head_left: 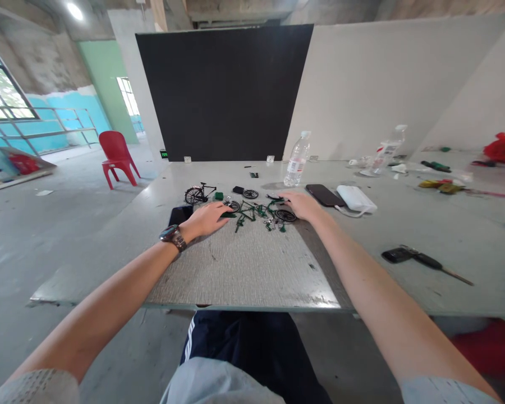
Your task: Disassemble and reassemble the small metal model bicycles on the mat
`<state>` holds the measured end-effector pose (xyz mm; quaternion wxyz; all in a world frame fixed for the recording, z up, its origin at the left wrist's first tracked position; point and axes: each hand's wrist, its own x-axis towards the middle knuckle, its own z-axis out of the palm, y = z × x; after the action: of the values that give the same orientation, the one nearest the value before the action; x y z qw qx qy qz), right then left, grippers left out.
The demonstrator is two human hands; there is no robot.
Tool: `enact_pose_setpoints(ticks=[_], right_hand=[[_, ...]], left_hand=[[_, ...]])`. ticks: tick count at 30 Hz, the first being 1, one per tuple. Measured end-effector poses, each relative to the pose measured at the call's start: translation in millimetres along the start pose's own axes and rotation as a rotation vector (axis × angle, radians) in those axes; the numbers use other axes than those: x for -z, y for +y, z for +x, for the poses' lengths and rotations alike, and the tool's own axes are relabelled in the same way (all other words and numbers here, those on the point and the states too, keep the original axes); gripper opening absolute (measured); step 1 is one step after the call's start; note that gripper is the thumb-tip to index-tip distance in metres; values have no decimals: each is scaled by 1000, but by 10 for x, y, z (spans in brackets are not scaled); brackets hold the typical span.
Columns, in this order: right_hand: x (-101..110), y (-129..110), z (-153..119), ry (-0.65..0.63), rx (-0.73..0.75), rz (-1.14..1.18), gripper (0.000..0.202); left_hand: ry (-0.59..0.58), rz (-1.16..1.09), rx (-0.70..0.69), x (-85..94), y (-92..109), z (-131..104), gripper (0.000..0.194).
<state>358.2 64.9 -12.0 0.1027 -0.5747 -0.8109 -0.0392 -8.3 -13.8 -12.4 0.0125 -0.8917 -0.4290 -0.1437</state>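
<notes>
Black model bicycle (193,195): in the head view it stood upright on the table (244,269), left of the loose parts; I judged it mostly put together, but only one wheel on it was clear to me.
Green frame parts (248,211): they lay between my two hands, thin and crowded, and seemed to me not yet joined with wheels; so this portion was, I judged, what was left.
Loose wheels: the far wheel (250,193), the left wheel (232,206) and the right wheel (286,215) lay down apart from any standing bicycle.
Bicycle direction: its clear wheel pointed to the left of the view, and its long axis ran from left to right, roughly along the far table edge. Which end was the front, I could not tell.
Frame direction: the green pieces pointed in several ways, without one common axis.
Left hand (208,217): palm down, fingers rather straight, the tips at a green strip (228,215); whether I gripped it, I could not tell.
Right hand (299,205): palm down, fingers stretched toward the parts, just beside the right wheel; whether I pinched something, the view did not show.
</notes>
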Motion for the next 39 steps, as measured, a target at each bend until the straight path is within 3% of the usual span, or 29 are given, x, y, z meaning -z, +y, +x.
enact_pose_setpoints(ticks=[9, 20, 30, 34, 39], right_hand=[[99, -22, -24, -7, -50, -102, 31], [95, -81, -76, -120, -106, -178, 36], [278, -110, -147, -82, -208, -151, 42], [363, -310, -184, -41, -146, -67, 42], [438, -876, -264, -41, 12, 74, 41]], left_hand=[[-1, -13, -7, -6, -16, 0, 46], [-12, -6, -11, 24, 11, -4, 47], [61, 10, 51, 47, 66, -14, 44], [221, -24, 107, 124, 159, -12, 38], [278, -149, 82, 135, 325, 33, 29]])
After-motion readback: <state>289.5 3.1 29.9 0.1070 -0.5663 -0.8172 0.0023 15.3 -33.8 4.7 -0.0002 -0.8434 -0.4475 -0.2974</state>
